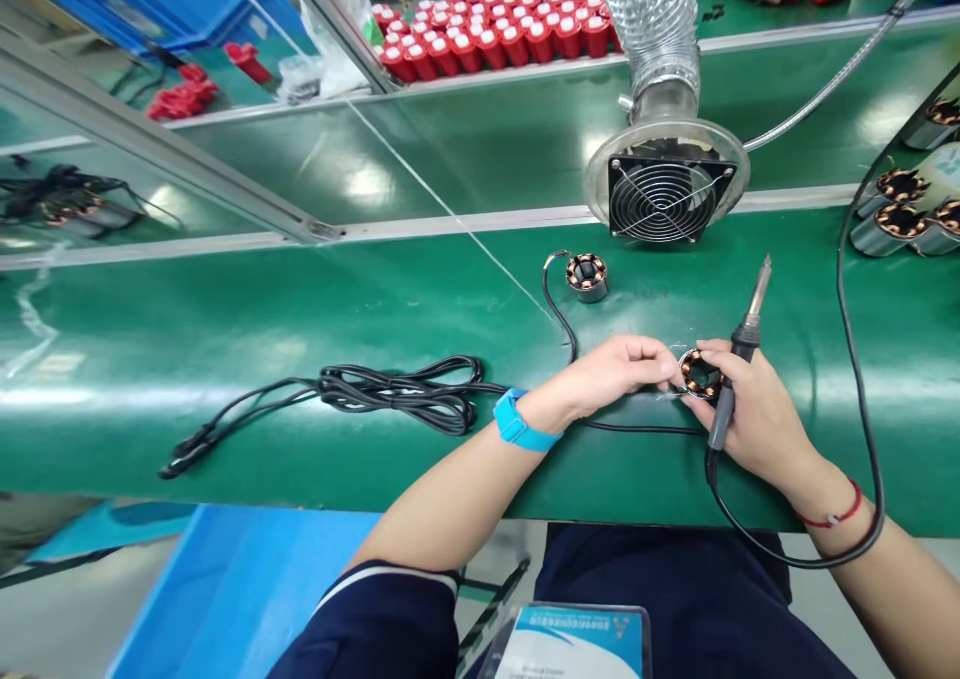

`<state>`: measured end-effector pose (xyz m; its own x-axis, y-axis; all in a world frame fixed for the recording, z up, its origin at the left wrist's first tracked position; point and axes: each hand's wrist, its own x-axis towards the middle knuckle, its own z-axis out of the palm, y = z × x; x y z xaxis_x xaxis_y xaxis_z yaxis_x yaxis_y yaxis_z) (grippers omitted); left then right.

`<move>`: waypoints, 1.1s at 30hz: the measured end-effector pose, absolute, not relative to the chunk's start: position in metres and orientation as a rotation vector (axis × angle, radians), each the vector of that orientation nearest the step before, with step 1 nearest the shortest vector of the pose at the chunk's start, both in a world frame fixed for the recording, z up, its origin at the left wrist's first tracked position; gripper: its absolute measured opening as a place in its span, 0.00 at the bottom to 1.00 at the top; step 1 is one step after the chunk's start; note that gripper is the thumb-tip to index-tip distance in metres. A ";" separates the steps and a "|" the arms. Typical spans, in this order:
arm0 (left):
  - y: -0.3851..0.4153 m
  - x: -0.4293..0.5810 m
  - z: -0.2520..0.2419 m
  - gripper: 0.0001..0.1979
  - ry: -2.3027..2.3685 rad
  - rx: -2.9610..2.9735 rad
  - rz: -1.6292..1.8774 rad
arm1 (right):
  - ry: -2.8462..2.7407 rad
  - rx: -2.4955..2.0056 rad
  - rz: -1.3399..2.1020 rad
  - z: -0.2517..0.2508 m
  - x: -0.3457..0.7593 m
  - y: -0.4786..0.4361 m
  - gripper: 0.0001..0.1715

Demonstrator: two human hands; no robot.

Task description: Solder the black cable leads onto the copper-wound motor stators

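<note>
So, inside the front edge of the bench [289,489], our right hand [765,424] holds coil ring [690,383] plus soldering iron [742,346], freeing our left hand [626,369] to pinch, probably, a wire [664,396].

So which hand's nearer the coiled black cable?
Left. The left hand is right of the coiled cable, beside the copper-wound ring; the right hand is farther right, holding that ring and the soldering iron.

Cable [405,391] left, stator [699,375] in right hand [765,424]
</note>
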<state>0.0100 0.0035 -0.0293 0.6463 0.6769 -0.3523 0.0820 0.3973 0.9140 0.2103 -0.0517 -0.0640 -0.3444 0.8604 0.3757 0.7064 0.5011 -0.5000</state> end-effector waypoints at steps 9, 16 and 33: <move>-0.001 0.010 -0.028 0.08 0.844 1.298 0.354 | -2.028 -1.381 0.292 -0.063 0.215 -0.049 0.24; 0.000 0.009 -0.029 0.10 0.806 1.535 0.325 | -2.021 -1.397 0.313 -0.063 0.217 -0.049 0.26; -0.025 0.021 -0.029 0.15 0.871 2.072 0.008 | -2.092 -1.231 0.428 -0.057 0.229 -0.046 0.30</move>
<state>0.0213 -0.0254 -0.0287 0.7556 0.5838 -0.2970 0.5783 -0.3818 0.7210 0.2295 -0.0458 -0.0571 -0.3356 0.8631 0.3775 0.6456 0.5026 -0.5750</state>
